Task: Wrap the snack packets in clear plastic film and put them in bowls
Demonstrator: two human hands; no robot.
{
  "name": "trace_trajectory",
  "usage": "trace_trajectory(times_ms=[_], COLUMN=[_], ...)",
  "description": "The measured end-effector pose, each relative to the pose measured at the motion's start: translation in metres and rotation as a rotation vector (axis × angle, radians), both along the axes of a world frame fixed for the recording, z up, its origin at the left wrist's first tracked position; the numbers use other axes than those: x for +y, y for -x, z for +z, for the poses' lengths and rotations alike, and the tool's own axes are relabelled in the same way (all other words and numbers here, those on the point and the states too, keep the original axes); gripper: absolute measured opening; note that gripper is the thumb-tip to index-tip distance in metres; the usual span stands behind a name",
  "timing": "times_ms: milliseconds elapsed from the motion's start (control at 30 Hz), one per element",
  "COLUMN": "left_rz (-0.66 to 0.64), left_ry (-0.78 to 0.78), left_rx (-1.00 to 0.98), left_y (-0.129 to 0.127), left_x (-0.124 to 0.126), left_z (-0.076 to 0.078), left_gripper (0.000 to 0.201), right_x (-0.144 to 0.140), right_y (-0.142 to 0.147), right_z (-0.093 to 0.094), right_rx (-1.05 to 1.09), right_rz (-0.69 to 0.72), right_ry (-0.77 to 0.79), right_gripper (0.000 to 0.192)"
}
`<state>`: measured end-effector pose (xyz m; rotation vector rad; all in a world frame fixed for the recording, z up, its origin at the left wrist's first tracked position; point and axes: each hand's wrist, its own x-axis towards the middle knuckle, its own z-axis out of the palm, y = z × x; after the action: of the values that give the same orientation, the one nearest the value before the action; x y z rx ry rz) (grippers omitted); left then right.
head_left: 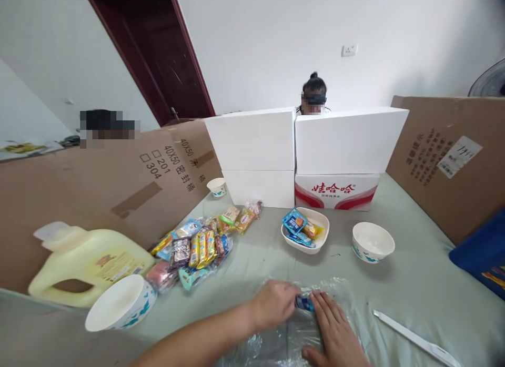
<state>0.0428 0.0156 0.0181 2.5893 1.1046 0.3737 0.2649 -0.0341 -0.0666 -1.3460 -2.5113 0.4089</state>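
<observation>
Near the front of the table, a small blue snack packet [304,303] lies on or within a sheet or bag of clear plastic [290,333]. My left hand [276,304] is closed at the packet's left end, its fingertips partly hidden. Stretched out flat, my right hand [333,327] presses on the plastic, its fingertips at the packet's right end. A white tray [324,241] beyond my hands holds blue packets [295,221] and a yellow one [313,230].
Snack packs [203,248] are heaped at left, near a yellow jug [114,241] and a patterned bowl [136,309]. Another bowl [373,243] and a white cutter-like tool [412,336] are at right. White boxes [256,141] and cardboard [445,146] wall the table; people sit beyond.
</observation>
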Motion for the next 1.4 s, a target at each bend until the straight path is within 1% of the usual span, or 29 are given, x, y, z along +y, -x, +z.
trace_trajectory(times_ms=[67, 100, 133, 167, 233, 267, 300, 367, 467, 500, 567, 633, 667, 700, 767, 867, 1000, 1067, 1133, 1200, 1233, 1267, 1300, 1333, 1367, 1400], left_rz=[0.221, 0.338, 0.451, 0.536, 0.594, 0.61, 0.622, 0.649, 0.694, 0.707, 0.725, 0.735, 0.737, 0.739, 0.747, 0.779, 0.83, 0.831, 0.797, 0.722, 0.675, 0.596, 0.508, 0.374, 0.117, -0.103], left_ry=[0.027, 0.009, -0.033, -0.067, -0.088, -0.081, -0.063, -0.023, -0.002, -0.011, -0.037, -0.043, -0.041, -0.041, -0.054, -0.077, -0.081, -0.085, -0.112, -0.163, -0.186, -0.205, -0.213, -0.208, -0.216, -0.217], left_rx=[-0.142, -0.192, -0.198, -0.139, -0.082, -0.047, -0.01, 0.072, 0.167, 0.187, 0.217, 0.244, 0.256, 0.266, 0.278, 0.287, 0.287, 0.278, 0.257, 0.22, 0.201, 0.176, 0.154, 0.129, 0.058, 0.002], left_y=[0.001, 0.001, -0.002, -0.005, -0.015, -0.021, -0.027, -0.039, -0.051, -0.054, -0.056, -0.056, -0.055, -0.055, -0.055, -0.058, -0.066, -0.068, -0.066, -0.062, -0.059, -0.057, -0.054, -0.052, -0.05, -0.047], left_x=[0.03, 0.047, 0.066, 0.085, 0.122, 0.138, 0.152, 0.173, 0.186, 0.186, 0.183, 0.178, 0.176, 0.174, 0.173, 0.172, 0.171, 0.17, 0.166, 0.151, 0.137, 0.12, 0.098, 0.073, 0.046, 0.02], left_z=[0.021, 0.034, 0.047, 0.06, 0.078, 0.083, 0.085, 0.08, 0.066, 0.061, 0.055, 0.052, 0.052, 0.051, 0.051, 0.047, 0.042, 0.048, 0.059, 0.072, 0.076, 0.077, 0.074, 0.067, 0.056, 0.042], left_gripper=[0.028, 0.03, 0.033, 0.035, 0.038, 0.037, 0.034, 0.028, 0.024, 0.027, 0.042, 0.061, 0.066, 0.066, 0.057, 0.043, 0.042, 0.046, 0.049, 0.045, 0.039, 0.033, 0.027, 0.022, 0.021, 0.02], right_x=[0.002, 0.004, 0.005, 0.006, 0.008, 0.009, 0.01, 0.011, 0.012, 0.013, 0.015, 0.015, 0.015, 0.015, 0.014, 0.013, 0.009, 0.007, 0.004, 0.002, 0.001, 0.0, 0.0, -0.001, -0.002, -0.002], right_y=[-0.001, -0.002, -0.003, -0.004, -0.006, -0.007, -0.007, -0.008, -0.008, -0.009, -0.01, -0.01, -0.011, -0.011, -0.01, -0.009, -0.004, -0.002, 0.0, 0.002, 0.003, 0.004, 0.005, 0.006, 0.008, 0.01], right_z=[-0.005, -0.007, -0.009, -0.011, -0.013, -0.014, -0.015, -0.017, -0.021, -0.023, -0.027, -0.031, -0.031, -0.032, -0.029, -0.02, -0.003, 0.006, 0.015, 0.022, 0.024, 0.024, 0.024, 0.022, 0.019, 0.017], right_rx=[0.014, 0.024, 0.034, 0.039, 0.037, 0.032, 0.027, 0.017, 0.008, 0.01, 0.023, 0.032, 0.032, 0.029, 0.026, 0.025, 0.008, -0.005, -0.028, -0.05, -0.059, -0.068, -0.076, -0.085, -0.094, -0.104], right_rz=[0.01, 0.024, 0.043, 0.06, 0.077, 0.077, 0.076, 0.072, 0.075, 0.078, 0.08, 0.075, 0.071, 0.069, 0.069, 0.057, 0.023, 0.001, -0.011, -0.023, -0.026, -0.029, -0.035, -0.039, -0.047, -0.062], right_ry=[-0.011, -0.028, -0.052, -0.08, -0.14, -0.166, -0.189, -0.231, -0.306, -0.332, -0.372, -0.388, -0.385, -0.374, -0.328, -0.197, -0.014, 0.045, 0.085, 0.098, 0.092, 0.078, 0.056, 0.028, -0.003, -0.035], right_gripper=[0.095, 0.095, 0.093, 0.092, 0.09, 0.089, 0.088, 0.087, 0.086, 0.085, 0.081, 0.077, 0.075, 0.074, 0.074, 0.075, 0.076, 0.075, 0.074, 0.074, 0.074, 0.075, 0.077, 0.078, 0.078, 0.077])
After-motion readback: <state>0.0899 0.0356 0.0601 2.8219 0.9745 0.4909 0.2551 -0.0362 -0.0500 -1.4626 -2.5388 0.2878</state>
